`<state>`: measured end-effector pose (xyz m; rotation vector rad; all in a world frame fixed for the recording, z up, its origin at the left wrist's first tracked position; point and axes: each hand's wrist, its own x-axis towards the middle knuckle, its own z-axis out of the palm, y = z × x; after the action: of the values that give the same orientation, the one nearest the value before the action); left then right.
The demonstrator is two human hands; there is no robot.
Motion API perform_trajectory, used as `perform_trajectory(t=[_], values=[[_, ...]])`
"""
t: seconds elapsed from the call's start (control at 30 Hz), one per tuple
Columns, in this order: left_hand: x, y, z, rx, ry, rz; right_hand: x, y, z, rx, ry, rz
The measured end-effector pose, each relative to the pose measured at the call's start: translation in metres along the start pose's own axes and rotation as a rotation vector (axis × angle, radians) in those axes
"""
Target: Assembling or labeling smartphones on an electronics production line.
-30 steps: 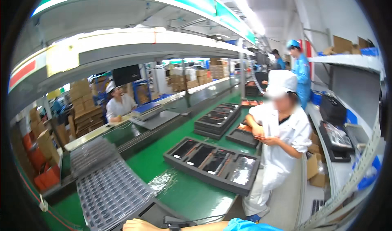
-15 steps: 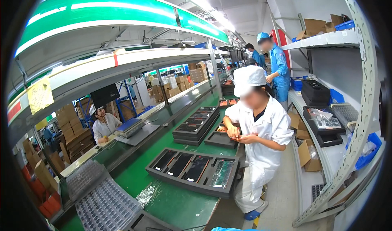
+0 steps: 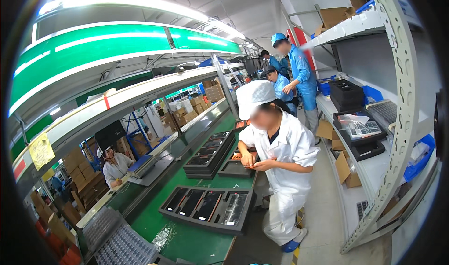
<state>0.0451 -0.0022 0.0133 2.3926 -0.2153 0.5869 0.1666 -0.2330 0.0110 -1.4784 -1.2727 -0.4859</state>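
Resting on the surface (image 3: 196, 247): foam tray (image 3: 199, 221), 6 o'clock, its end toward 3 o'clock at the surface's edge.
Tray slots: three dark panels (image 3: 207, 206) side by side; one clear-wrapped piece (image 3: 235, 209) in the slot nearest 3 o'clock.
Wearer's fingers: both hands lie outside the view; spread, pressed together or pinching, cannot tell.
Blister sheet (image 3: 124, 248): 7 o'clock, at the lower rim of the view; rows of small pockets.
Clear wrap (image 3: 162, 237): 7 o'clock, on the surface between blister sheet and foam tray.
Tray stack (image 3: 201, 171): 7 o'clock, close to view centre, beyond the foam tray; dark panels in its top tray.
Co-worker (image 3: 285, 148): 4 o'clock, white coat and cap, standing beside the surface, head bent.
Co-worker's left hand (image 3: 267, 165): under a small thin piece; grip detail too small to tell.
Co-worker's right hand (image 3: 246, 159): at the same piece, fingers bent.
Blue-topped device (image 3: 141, 164): 8 o'clock, beside a person in white.
Rack (image 3: 402, 101): 3 o'clock, perforated upright.
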Motion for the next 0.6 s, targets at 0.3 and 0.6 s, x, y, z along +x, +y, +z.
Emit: perform_trajectory(t=[0.3,0.6], values=[[-0.013,0.031,0.000,0.164,-0.015,0.029,-0.032,0.004,-0.030,0.214,0.083,0.344],[-0.024,0.011,0.012,0.326,0.094,-0.002,-0.021,-0.012,-0.022,0.338,0.052,0.476]])
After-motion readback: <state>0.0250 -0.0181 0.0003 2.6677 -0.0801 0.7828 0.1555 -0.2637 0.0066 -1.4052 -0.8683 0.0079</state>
